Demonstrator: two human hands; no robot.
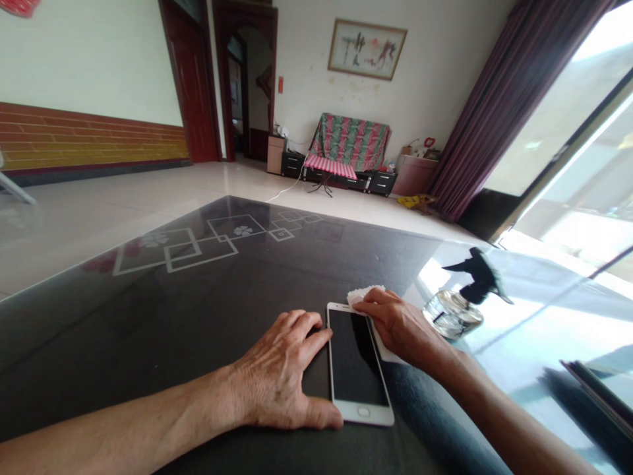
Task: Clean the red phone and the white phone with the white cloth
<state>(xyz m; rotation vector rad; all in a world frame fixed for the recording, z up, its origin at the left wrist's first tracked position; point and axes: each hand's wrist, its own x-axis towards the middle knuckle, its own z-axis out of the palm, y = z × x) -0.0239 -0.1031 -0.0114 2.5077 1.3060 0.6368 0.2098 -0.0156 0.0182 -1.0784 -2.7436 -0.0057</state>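
Observation:
A white smartphone [359,363] lies screen up on the dark glossy table [208,310], its round button toward me. My left hand [281,376] holds it along the left side: the index fingertip touches the edge higher up and the thumb presses the lower left corner. At the phone's upper right edge, my right hand [395,323] is closed on a white tissue [363,295]. Part of the tissue sticks out past the fingertips, and more white shows beneath the palm. The right palm hides the middle of the tissue.
Just right of my right hand stands a clear spray bottle [453,313] with a black trigger head. A dark flat object [601,396] lies at the table's right edge. Beyond the table are a small striped table [330,166], a cloth-covered object [351,140] and a purple curtain [504,99].

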